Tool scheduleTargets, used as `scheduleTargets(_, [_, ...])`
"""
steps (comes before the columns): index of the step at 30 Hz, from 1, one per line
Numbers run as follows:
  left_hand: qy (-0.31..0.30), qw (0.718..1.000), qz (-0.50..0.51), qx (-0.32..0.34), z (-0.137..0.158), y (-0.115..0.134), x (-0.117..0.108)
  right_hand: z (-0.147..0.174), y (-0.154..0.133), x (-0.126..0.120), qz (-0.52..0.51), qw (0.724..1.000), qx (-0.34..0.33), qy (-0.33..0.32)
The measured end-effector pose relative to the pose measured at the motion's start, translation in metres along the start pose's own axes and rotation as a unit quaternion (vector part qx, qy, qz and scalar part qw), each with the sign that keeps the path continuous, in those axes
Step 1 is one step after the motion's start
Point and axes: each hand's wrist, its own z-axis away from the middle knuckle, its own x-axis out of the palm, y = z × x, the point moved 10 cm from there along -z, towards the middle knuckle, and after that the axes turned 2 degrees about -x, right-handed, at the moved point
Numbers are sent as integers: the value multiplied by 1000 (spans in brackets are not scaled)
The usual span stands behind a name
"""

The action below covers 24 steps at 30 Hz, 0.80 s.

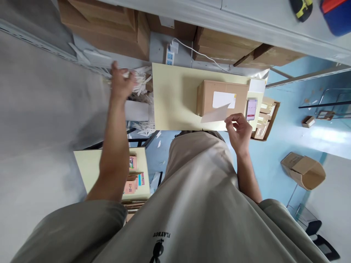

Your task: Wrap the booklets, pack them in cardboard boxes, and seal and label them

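Observation:
My right hand (239,131) pinches the corner of a thin pale sheet (215,114) between thumb and finger. The sheet stretches leftward, in front of a closed cardboard box (230,87) on the cream table (171,95). A white label (222,99) is on that box. Out to the left, my left hand (122,82) reaches past the table's edge with its fingers apart. Beside and behind its fingers lies a heap of white strips (141,81); I see nothing held there. A phone (251,109) with a lit screen lies near the right hand.
Large cardboard boxes (109,33) stand behind the table under a grey shelf (192,11). A power strip (170,56) with a white cable sits at the back edge. An open carton (303,170) is on the blue floor. Pink packs (130,186) lie on a lower left table.

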Motion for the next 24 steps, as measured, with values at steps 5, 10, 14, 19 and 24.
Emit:
scheduleTargets(5, [-118,974,178,-69,135,82,140,-15,-10,9,-10,999,-38,-34])
scheduleTargets(10, [-204,949,227,-77,216,162,205,-24,-25,23,-26,990,-100,-98])
scheduleTargets(14, [-177,957,212,-88,219,172,220,-24,-17,27,-16,984,-118,-133])
scheduleTargets(19, [-99,972,189,-102,216,159,238,-22,2,29,-12,978,-131,-163])
scheduleTargets(24, [-10,967,211,-141,220,142,255,-31,30,12,-24,977,-104,-183])
